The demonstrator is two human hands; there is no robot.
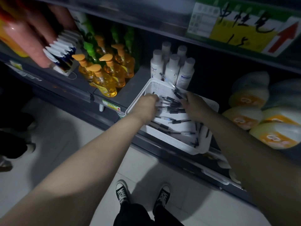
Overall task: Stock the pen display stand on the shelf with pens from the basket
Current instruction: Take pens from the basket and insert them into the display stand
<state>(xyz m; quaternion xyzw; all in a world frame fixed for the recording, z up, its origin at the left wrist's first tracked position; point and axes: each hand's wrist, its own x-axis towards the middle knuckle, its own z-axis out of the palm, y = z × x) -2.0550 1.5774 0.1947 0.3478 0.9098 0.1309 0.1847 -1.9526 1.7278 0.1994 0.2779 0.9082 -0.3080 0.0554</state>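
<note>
Dozens of slim pens (171,108) with black caps and clear barrels lie loose, pointing every which way, on the floor of the white perforated plastic basket (171,141). The basket sits on the dark grey metal shelf (138,79), its near wall close to the front edge. Both of my bare hands are inside it. My left hand (145,106) is at the basket's far left corner with the fingers curled down into the pile, but the back of the hand hides whether they have closed on anything. My right hand (194,106) is toward the basket's far side, fingertips pinched on a few pens whose dark, blurred ends poke up above the far wall. Well up and left of the basket stands the white tiered plastic pen display stand (64,51), its stepped slots showing white and blue. Between the stand and the basket are clear pump bottles of orange liquid (105,79). Just behind the basket stand white cylindrical bottles (172,67), and to its right lie pale yellow plastic jugs (249,95).
</note>
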